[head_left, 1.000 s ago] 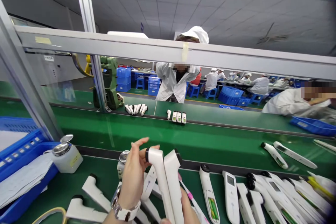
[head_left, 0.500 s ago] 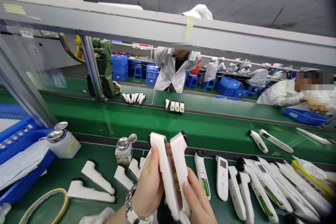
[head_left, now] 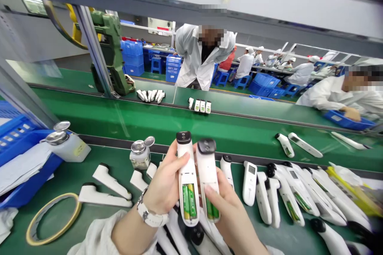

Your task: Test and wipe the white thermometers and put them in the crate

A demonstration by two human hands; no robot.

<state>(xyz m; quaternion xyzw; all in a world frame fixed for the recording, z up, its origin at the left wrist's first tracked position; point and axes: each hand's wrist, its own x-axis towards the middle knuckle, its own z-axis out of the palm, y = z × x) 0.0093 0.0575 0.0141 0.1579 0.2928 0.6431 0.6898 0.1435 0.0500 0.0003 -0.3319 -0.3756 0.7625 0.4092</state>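
Note:
My left hand (head_left: 163,183) is closed around a white infrared thermometer (head_left: 184,164), its thumb on the upper body. Two green batteries show in that thermometer's uncovered compartment. Beside it, my right hand (head_left: 230,203) grips a second white thermometer (head_left: 207,167), thumb over the top of its battery bay, where green batteries show too. Both stand nearly upright, black heads up, backs facing me. Below my hands lie more thermometers (head_left: 199,239), partly hidden. To the right spreads a group of thermometers (head_left: 287,191), some with batteries showing.
Left of my hands are two thermometers (head_left: 110,181), a tape roll (head_left: 32,229) and a small dispenser bottle (head_left: 140,155). A larger bottle (head_left: 76,147) stands by a blue bin (head_left: 44,171). Beyond runs a green belt (head_left: 233,135). A co-worker (head_left: 193,53) stands opposite; another (head_left: 326,95) reaches into a blue tray.
Both held thermometers have turned from side-on so their backs and batteries face me. The camera view has tilted downward.

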